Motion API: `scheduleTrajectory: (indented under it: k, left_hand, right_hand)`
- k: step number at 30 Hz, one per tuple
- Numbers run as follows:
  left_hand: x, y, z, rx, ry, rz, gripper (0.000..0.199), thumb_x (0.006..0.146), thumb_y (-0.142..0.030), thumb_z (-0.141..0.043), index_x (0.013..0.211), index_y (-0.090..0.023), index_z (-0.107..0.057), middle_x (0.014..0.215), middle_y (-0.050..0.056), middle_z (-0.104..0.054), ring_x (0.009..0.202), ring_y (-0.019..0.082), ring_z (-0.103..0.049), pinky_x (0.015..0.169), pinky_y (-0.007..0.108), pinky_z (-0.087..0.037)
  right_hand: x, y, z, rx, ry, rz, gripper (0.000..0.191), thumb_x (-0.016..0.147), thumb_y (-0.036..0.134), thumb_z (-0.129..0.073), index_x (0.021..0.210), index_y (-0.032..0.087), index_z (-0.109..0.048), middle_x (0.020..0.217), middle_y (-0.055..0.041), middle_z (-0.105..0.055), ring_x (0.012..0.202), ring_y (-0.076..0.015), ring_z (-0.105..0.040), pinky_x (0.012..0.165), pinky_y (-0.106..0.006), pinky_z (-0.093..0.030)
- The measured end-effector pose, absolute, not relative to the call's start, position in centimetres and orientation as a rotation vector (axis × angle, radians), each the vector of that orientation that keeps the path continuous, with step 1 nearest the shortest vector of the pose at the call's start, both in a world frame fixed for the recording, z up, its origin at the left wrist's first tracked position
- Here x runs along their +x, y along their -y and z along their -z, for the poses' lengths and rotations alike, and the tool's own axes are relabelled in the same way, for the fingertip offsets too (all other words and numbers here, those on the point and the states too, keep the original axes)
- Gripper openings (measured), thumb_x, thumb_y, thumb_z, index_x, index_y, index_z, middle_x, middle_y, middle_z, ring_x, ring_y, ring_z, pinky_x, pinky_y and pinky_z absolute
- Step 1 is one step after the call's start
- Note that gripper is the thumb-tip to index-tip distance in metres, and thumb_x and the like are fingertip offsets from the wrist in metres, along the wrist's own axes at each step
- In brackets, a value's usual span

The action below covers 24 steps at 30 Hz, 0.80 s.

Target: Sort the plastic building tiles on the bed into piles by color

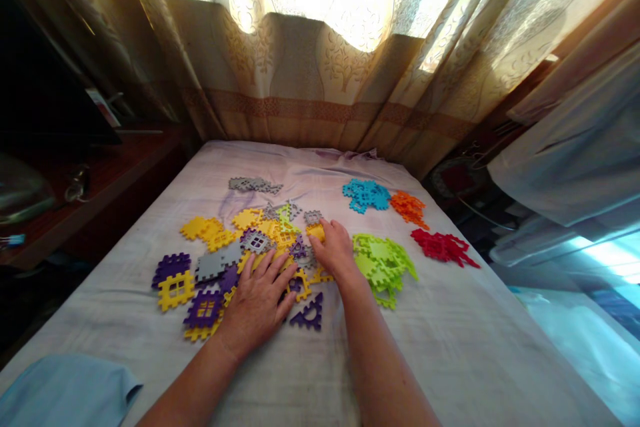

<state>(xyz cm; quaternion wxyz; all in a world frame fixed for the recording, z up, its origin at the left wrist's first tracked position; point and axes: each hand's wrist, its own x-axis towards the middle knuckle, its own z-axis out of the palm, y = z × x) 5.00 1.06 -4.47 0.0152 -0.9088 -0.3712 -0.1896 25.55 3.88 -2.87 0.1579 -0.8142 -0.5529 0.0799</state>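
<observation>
My left hand (pixel 259 303) lies palm down with its fingers spread over a mixed heap of interlocking plastic building tiles. Yellow, purple and grey pieces show around it, among them a grey window tile (pixel 256 241) and a purple triangular tile (pixel 310 313). At the right side of the heap, my right hand (pixel 334 248) has its thumb and forefinger closed about a small yellow tile (pixel 315 231), partly covered by the fingers. Just beyond that sits a grey tile (pixel 313 217). Close to my right forearm is a lime green pile (pixel 383 263).
Sorted piles of blue (pixel 366 195), orange (pixel 409 207), red (pixel 443 247) and grey tiles (pixel 254 184) lie farther out on the sheet-covered surface (pixel 450 347). A light blue cloth (pixel 65 390) is at the near left. Curtains (pixel 300 73) hang behind.
</observation>
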Motion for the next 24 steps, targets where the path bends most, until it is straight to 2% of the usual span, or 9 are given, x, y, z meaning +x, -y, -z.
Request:
scheduleTrajectory:
  k: [8, 19, 24]
  left_hand:
    - [5.0, -1.2, 4.7, -2.82, 1.14, 0.594, 0.042, 0.094, -0.043, -0.048, 0.133, -0.031, -0.059, 0.141, 0.004, -0.059, 0.137, 0.026, -0.045, 0.121, 0.053, -0.019]
    - [4.9, -1.1, 4.6, -2.823, 1.145, 0.6, 0.04, 0.094, -0.041, -0.05, 0.132, -0.032, -0.06, 0.144, 0.002, -0.057, 0.136, 0.027, -0.047, 0.12, 0.053, -0.021]
    - [5.0, -1.1, 4.6, -2.825, 1.147, 0.608, 0.04, 0.094, -0.042, -0.05, 0.132, -0.032, -0.06, 0.144, 0.002, -0.057, 0.137, 0.026, -0.045, 0.12, 0.052, -0.02]
  right_hand:
    - [23.4, -2.8, 4.9, -2.058, 1.541, -0.204, 0.052, 0.092, 0.035, -0.048, 0.141, 0.021, -0.051, 0.147, -0.0148, -0.047, 0.137, -0.0272, -0.042, 0.111, -0.044, -0.036]
    - [27.9, -0.9, 6.0, -2.04, 1.464, -0.099, 0.045, 0.094, 0.03, -0.04, 0.129, 0.011, -0.061, 0.142, -0.0205, -0.052, 0.133, -0.0267, -0.047, 0.112, -0.045, -0.036]
    - [28.3, -1.7, 4.8, -2.038, 1.468, -0.064, 0.041, 0.093, 0.025, -0.042, 0.125, 0.012, -0.065, 0.136, -0.0173, -0.059, 0.126, -0.0241, -0.053, 0.11, -0.04, -0.039]
